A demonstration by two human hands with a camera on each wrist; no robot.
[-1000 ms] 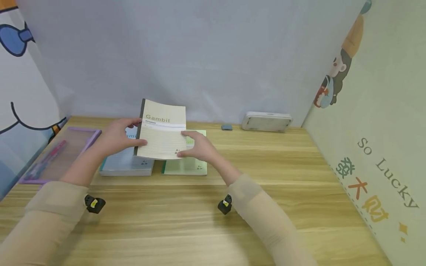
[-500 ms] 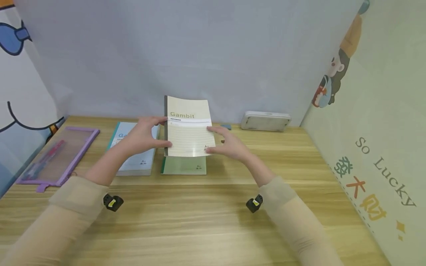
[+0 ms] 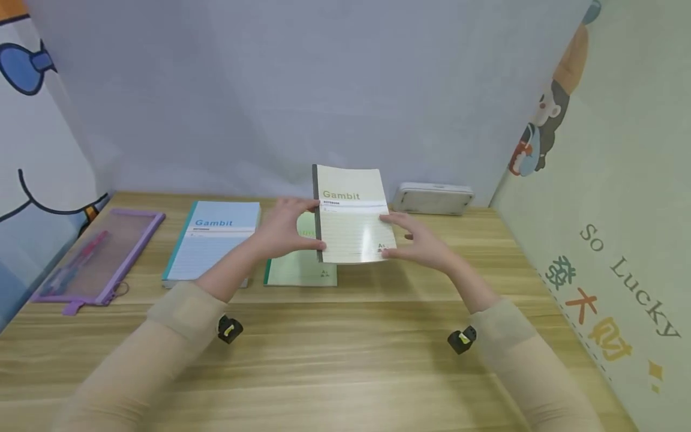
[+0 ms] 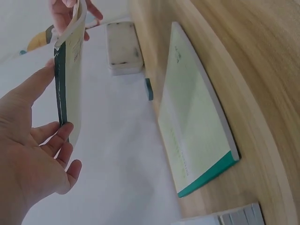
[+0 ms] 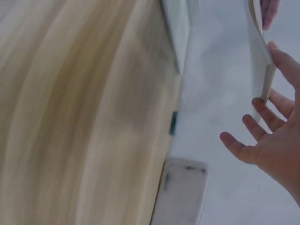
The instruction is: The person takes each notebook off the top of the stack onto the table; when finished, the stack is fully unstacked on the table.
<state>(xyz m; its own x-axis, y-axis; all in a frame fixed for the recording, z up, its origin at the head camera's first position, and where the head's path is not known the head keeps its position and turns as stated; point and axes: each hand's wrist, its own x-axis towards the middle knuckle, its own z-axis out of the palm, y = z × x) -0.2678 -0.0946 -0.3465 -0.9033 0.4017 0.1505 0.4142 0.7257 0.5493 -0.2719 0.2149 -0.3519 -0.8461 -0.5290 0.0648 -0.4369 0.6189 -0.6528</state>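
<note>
A cream notebook (image 3: pixel 353 222) with a dark spine and "Gambit" on its cover is held up above the table, slightly bowed. My left hand (image 3: pixel 281 228) pinches its spine edge between thumb and fingers. On the opposite edge, my right hand (image 3: pixel 423 240) pinches near the lower corner. Both wrist views show the notebook clear of the tabletop. Below and left of it lies a green notebook (image 3: pixel 299 269), partly covered by the held one and my left hand in the head view. Farther left a thick blue notebook (image 3: pixel 216 240) lies flat, its right side partly behind my left arm.
A purple-edged mesh pouch (image 3: pixel 102 255) with pens inside lies at the table's left. A white box-like case (image 3: pixel 433 198) stands against the back wall at right. A small dark teal block (image 4: pixel 149 89) sits by the back edge. Walls border the table (image 3: pixel 345 360).
Both hands have carried the cream notebook rightward, from over the blue and green notebooks to the green one's right side. The blue notebook's cover has come into fuller view.
</note>
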